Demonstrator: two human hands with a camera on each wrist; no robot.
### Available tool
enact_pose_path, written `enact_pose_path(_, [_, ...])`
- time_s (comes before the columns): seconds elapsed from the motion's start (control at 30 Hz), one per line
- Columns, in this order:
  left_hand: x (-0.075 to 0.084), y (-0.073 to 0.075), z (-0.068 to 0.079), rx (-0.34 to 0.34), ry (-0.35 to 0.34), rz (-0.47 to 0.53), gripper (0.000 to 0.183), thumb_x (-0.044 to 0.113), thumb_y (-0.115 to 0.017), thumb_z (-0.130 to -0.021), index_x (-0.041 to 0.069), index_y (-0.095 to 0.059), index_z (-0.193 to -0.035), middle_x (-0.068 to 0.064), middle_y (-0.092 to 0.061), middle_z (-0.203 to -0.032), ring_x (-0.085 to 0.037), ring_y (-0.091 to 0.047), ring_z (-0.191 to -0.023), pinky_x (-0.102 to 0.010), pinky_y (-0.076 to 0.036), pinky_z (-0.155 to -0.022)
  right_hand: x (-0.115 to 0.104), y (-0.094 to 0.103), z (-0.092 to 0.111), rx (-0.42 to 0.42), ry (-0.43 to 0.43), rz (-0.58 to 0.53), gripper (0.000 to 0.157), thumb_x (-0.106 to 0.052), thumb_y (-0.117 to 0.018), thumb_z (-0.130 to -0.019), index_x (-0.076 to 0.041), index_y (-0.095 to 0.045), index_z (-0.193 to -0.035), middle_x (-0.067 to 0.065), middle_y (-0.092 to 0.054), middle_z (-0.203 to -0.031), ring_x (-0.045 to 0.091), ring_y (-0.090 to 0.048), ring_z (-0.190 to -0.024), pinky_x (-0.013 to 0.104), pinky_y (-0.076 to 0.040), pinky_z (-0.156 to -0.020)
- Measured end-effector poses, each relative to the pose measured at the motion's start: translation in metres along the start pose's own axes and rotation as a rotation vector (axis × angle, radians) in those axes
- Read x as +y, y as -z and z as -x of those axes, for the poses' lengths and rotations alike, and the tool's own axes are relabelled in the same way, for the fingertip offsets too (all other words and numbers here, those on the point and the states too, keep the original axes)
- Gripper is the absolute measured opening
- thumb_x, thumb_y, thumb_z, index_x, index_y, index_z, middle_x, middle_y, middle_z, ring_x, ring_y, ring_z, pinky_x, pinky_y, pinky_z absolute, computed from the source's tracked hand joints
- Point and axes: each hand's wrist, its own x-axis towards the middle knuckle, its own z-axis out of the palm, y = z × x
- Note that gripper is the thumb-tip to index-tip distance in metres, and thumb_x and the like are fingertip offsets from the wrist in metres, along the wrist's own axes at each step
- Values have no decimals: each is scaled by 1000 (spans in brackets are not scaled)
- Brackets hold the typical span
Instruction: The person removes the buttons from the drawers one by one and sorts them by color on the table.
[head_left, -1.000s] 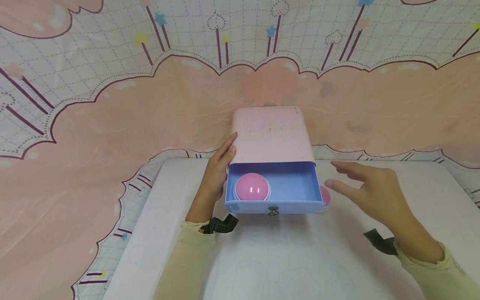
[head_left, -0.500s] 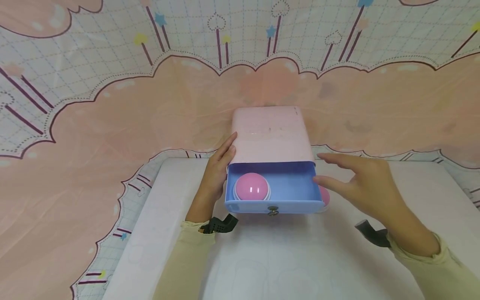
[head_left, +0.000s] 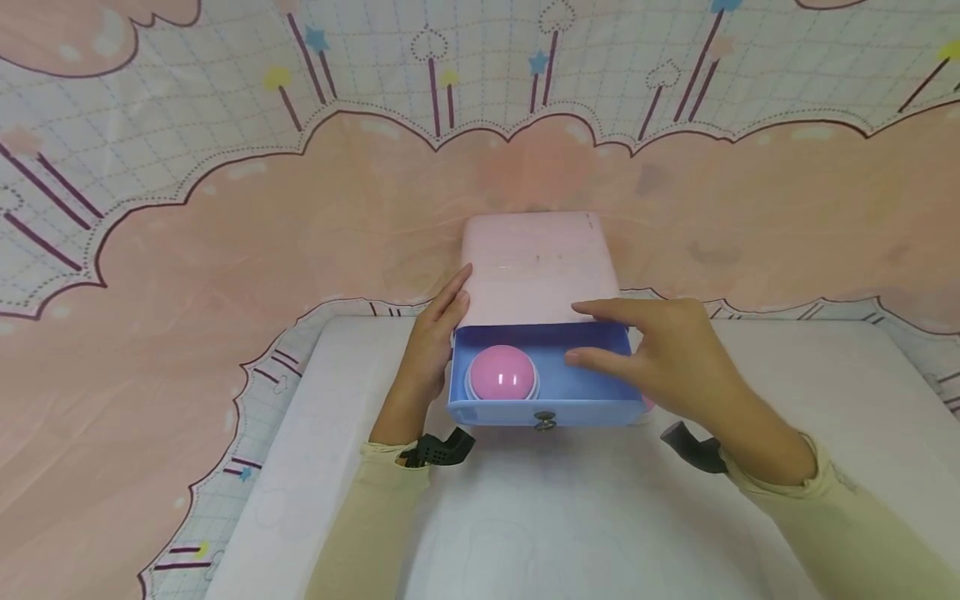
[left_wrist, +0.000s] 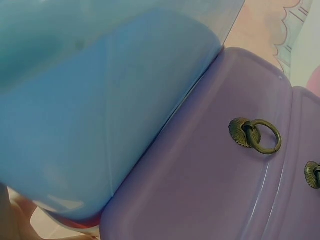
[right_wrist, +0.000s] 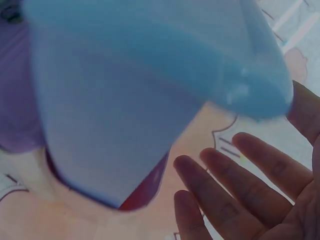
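A small chest (head_left: 536, 267) with a pale pink top stands in the middle, its blue top drawer (head_left: 592, 375) pulled out. In the drawer's left part sits a shiny pink dome with a white rim (head_left: 502, 373). My left hand (head_left: 429, 350) lies along the chest's left side with its fingers extended. Over the drawer's right part is my right hand (head_left: 675, 362), thumb and fingers spread apart and holding nothing. In the right wrist view, the right hand's fingers (right_wrist: 230, 210) show beside the drawer's underside. A second pink round thing (head_left: 648, 405) is mostly hidden behind the drawer's right corner.
The chest stands on a white table (head_left: 525, 525) before a printed cloth backdrop (head_left: 262, 225). Below the open drawer, purple drawer fronts (left_wrist: 200, 150) carry brass ring pulls (left_wrist: 265, 137). Another metal ring pull (head_left: 545, 421) hangs on the open drawer's front.
My right hand has moved left, from beside the chest to over the drawer's right part, now covering more of the second pink thing. The left hand and the drawer have stayed in place.
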Motion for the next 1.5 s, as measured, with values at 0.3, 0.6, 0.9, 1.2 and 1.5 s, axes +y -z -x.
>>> enact_pose_path(0.3, [0, 0, 0, 0, -4, 22, 46, 39, -49, -106, 42, -47, -152, 15, -30, -166, -20, -24, -157, -61, -25, -122, -26, -14, -15, -140, -88, -37, 57, -48, -88, -77, -23, -75, -126, 7, -76, -119, 29, -73, -107, 45, -59, -88])
enact_pose_path(0.6, [0, 1, 0, -7, -4, 27, 46, 40, -49, -106, 42, -47, -152, 16, -30, -166, -17, -24, -157, -55, -23, -125, -40, -28, -21, -139, -35, -47, 57, -48, -90, -73, -20, -77, -121, 3, -77, -117, 27, -68, -112, 48, -56, -95])
enact_pose_path(0.9, [0, 2, -1, -15, -3, 62, 46, 39, -50, -106, 40, -47, -152, 16, -31, -165, -17, -24, -156, -54, -23, -126, -51, -41, -25, -215, -76, -29, 58, -57, -83, -77, -21, -77, -122, 1, -79, -111, 22, -72, -96, 41, -59, -82])
enact_pose_path(1.2, [0, 1, -1, -24, 2, 91, 46, 37, -51, -107, 38, -48, -152, 15, -31, -166, -18, -26, -155, -53, -27, -124, -54, -52, -29, -262, -112, 10, 59, -62, -82, -77, -24, -77, -122, -5, -78, -98, 16, -64, -79, 31, -49, -65])
enact_pose_path(1.5, [1, 1, 0, -26, -9, 98, 46, 36, -51, -107, 37, -48, -153, 14, -31, -166, -17, -25, -156, -53, -24, -126, -61, -55, -34, -296, -153, 37, 61, -62, -84, -75, -25, -76, -123, -4, -78, -102, 17, -63, -83, 32, -49, -69])
